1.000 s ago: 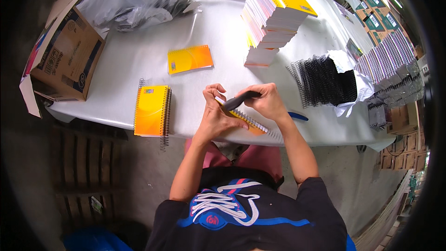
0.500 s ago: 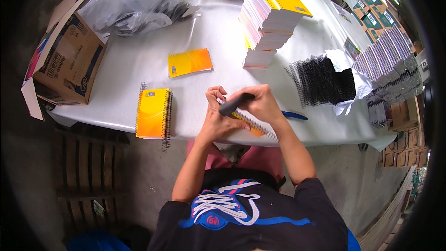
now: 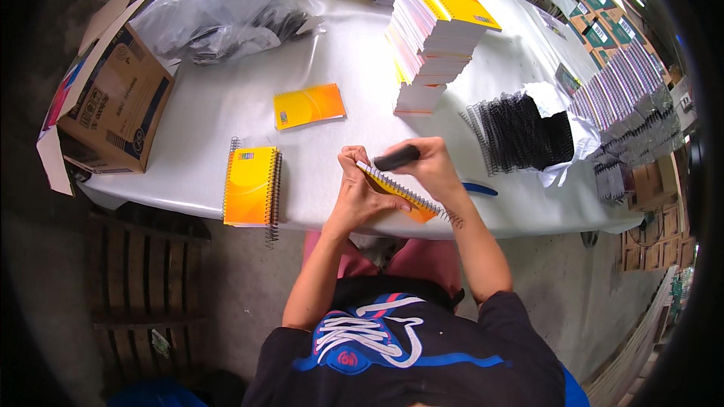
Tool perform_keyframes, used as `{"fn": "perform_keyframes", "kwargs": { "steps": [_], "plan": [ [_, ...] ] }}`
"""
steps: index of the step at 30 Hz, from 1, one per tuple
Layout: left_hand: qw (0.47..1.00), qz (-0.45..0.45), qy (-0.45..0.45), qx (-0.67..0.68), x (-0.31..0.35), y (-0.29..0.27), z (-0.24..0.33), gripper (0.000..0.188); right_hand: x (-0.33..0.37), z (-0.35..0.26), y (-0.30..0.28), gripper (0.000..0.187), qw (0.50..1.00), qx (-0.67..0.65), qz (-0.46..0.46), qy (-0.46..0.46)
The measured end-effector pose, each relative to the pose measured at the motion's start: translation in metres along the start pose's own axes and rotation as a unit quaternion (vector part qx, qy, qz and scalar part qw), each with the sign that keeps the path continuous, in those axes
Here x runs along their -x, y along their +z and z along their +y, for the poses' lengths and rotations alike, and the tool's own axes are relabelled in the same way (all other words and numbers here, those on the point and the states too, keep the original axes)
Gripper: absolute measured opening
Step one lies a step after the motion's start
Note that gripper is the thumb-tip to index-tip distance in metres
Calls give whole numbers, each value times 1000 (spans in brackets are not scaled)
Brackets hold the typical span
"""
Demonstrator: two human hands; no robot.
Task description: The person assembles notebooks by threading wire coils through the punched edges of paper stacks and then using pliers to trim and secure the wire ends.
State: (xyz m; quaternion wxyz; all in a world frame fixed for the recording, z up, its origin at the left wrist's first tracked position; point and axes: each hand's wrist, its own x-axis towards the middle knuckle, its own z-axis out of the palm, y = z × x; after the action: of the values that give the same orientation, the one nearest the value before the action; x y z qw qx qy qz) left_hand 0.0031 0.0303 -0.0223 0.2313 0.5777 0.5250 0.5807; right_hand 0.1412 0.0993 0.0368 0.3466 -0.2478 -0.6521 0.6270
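One notebook (image 3: 407, 194), one tool (image 3: 397, 157), hand-held
Left grip (image 3: 360, 194) holding notebook; right grip (image 3: 434, 166) round tool; one pad (image 3: 310, 106) far left.

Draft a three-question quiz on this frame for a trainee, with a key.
1. Which hand holds the black-handled tool?
2. True or false: the cardboard box has all its flaps shut.
3. Fill in: the black spiral coils lie to the ____ of the tall notebook stack.

Key:
1. The right hand; the left hand grips a spiral notebook.
2. False; flaps stand open.
3. Right.
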Motion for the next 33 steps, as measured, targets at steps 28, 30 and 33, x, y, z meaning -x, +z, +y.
{"fn": "perform_keyframes", "kwargs": {
  "steps": [28, 30, 33],
  "plan": [
    [1000, -5, -6, 4, -1, 0, -1, 101, -3, 19, -7, 18, 973, 219, 71, 2],
    [998, -4, -8, 70, 0, 0, -2, 80, -4, 16, -14, 20, 973, 197, 116, -26],
    [986, 30, -28, 161, 4, 0, -5, 37, 2, 8, -42, 43, 931, 336, 130, -58]
  ]
}}
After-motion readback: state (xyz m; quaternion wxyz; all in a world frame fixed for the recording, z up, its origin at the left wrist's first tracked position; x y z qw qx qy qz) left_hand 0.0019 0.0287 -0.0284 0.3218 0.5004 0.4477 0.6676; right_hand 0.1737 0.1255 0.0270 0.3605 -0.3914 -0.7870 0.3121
